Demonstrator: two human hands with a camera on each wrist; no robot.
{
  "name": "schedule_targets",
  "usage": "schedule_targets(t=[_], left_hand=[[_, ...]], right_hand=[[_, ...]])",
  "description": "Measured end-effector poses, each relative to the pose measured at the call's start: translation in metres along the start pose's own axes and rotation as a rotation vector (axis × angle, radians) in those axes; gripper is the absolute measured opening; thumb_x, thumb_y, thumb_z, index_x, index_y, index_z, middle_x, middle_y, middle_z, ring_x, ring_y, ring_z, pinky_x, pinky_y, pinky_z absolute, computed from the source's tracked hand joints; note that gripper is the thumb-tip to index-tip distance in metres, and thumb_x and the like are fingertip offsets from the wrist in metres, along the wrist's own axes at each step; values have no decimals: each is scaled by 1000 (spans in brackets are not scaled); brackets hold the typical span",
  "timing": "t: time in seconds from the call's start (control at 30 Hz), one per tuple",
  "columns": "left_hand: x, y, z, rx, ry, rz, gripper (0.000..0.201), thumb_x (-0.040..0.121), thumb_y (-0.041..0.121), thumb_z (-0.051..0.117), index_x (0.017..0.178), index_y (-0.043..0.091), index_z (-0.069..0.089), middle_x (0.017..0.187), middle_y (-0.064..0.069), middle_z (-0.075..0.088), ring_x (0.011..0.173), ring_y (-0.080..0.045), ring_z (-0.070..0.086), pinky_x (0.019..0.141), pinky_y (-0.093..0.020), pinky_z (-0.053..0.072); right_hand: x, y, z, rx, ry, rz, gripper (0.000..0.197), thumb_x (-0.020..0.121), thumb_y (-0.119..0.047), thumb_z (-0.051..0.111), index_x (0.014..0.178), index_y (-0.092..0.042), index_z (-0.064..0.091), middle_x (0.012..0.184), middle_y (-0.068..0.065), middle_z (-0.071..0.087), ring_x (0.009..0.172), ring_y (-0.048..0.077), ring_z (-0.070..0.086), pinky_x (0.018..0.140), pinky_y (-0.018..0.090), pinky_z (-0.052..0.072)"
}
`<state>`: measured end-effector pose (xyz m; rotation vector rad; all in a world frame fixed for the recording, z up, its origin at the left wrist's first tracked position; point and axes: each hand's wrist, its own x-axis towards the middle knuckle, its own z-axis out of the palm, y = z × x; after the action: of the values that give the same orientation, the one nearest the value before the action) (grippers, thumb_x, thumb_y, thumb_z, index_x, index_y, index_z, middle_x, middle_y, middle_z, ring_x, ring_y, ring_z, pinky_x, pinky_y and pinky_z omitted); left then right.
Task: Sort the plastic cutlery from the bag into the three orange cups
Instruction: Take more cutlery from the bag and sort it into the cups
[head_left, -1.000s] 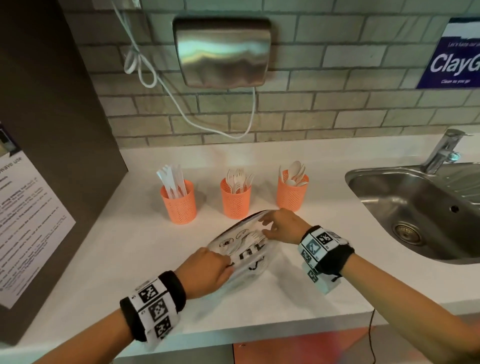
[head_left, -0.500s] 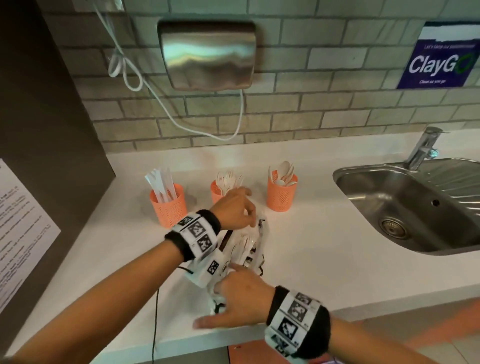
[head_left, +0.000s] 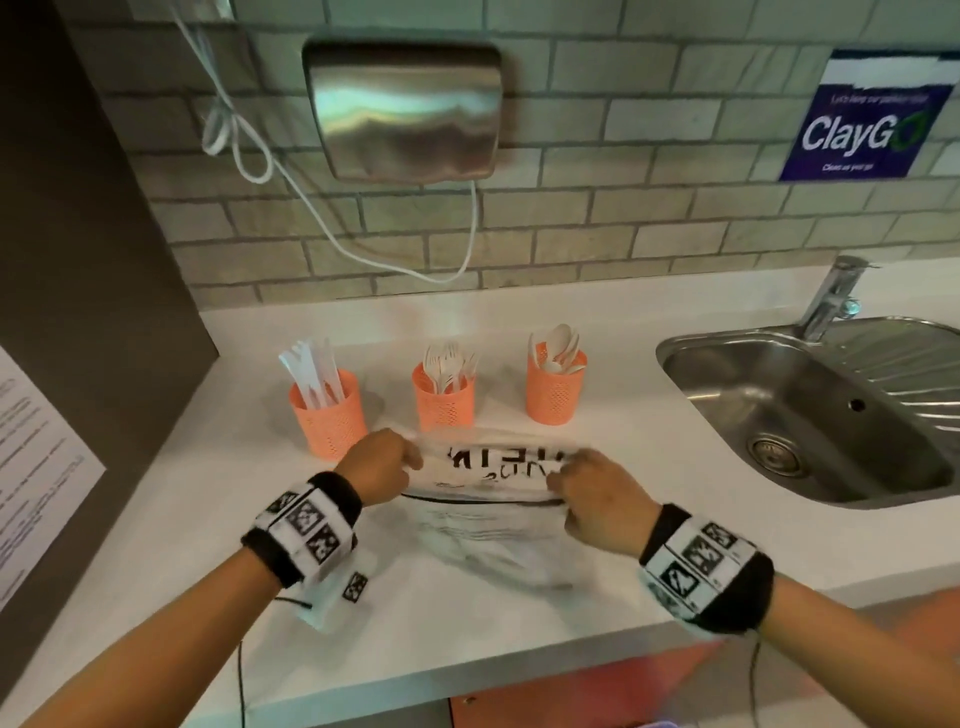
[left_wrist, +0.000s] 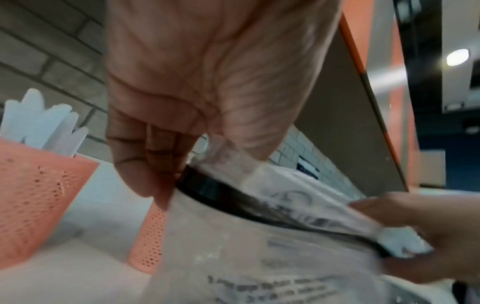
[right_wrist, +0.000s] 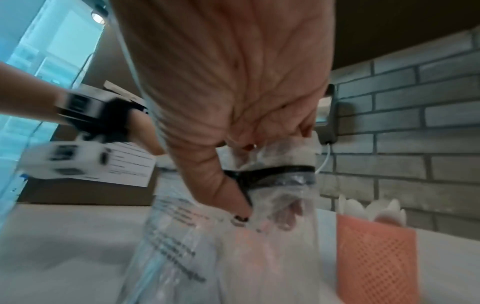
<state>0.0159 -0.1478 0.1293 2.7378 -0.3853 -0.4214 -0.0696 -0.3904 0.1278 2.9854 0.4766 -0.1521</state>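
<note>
Now bag (head_left: 493, 470) between both hands' fingers (head_left: 413, 460).

From the head we look down and forward over the counter (head_left: 597, 457), wall in the upper frame. Our left wrist view sits close under the left hand (left_wrist: 207, 82), our right wrist view under the right hand (right_wrist: 233, 82); all share the bag (head_left: 493, 499).

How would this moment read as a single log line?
left hand: grips bag | right hand: grips bag | cups: hold cutlery
</note>
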Motion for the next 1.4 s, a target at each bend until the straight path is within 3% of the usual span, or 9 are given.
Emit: schedule_targets(t=[0.3,0.57,0.67,0.73,0.83,0.93,1.07,1.2,1.4], left_hand=[[-47,-9,32,-115,111,-208,51,87,7,47,137,17,46,132,-12,46,125,-25,45,99,-26,34],[-67,-11,45,-107,151,-234,54,85,11,47,138,21,43,121,-8,50,113,-25,53,90,-25,39],[-76,-6,50,-89,150,-229,53,87,15,48,139,22,40,116,-7,44,111,-26,52,89,-25,40],[-74,-5,45,-72,237,-226,50,87,16,50,136,22,45,133,-9,35,121,-27,45,98,-27,38],[-64,-4,39,-112,289,-162,47,86,9,50,131,21,52,147,-9,26,127,-27,43,103,-28,35],[-59,-2,38,-187,279,-143,56,83,-3,45,134,20,49,134,-7,40,113,-27,53,92,-28,41],[-58,0,37,-239,296,-169,61,83,-1,44,140,19,36,106,-3,37,102,-30,54,85,-28,41],[-56,2,41,-263,239,-168,67,82,-1,45,143,21,28,116,-8,39,103,-31,53,88,-29,43],[-54,-6,46,-285,167,-140,65,81,4,48,141,25,34,116,-7,43,108,-27,49,90,-30,43]], right_hand=[[28,-24,4,-184,-59,-77,37,82,-8,46,112,-15,67,135,23,46,136,29,30,119,36,0],[21,-45,3,-95,-105,-105,29,71,-25,59,93,-14,75,138,39,34,139,44,21,110,39,-26],[18,-44,8,-27,-176,-86,59,73,-36,31,109,-6,67,151,32,11,144,37,1,115,42,-19],[18,-49,0,57,-221,-102,68,70,-39,20,103,-1,67,145,31,30,137,36,25,120,44,1],[29,-58,-7,325,-192,-80,54,84,-37,23,72,2,59,89,22,60,82,32,55,80,34,44],[48,-54,-1,441,-73,13,35,95,-24,33,70,-5,50,84,19,60,80,30,57,69,33,40],[63,-44,1,308,-47,83,57,90,-26,51,139,-6,31,137,16,47,126,30,43,102,35,36],[65,-49,0,197,-91,59,97,80,-39,67,146,-4,6,153,15,22,140,28,24,114,35,22],[85,-68,5,263,-310,59,83,82,-27,67,144,-5,16,143,19,38,128,34,41,104,41,38]])
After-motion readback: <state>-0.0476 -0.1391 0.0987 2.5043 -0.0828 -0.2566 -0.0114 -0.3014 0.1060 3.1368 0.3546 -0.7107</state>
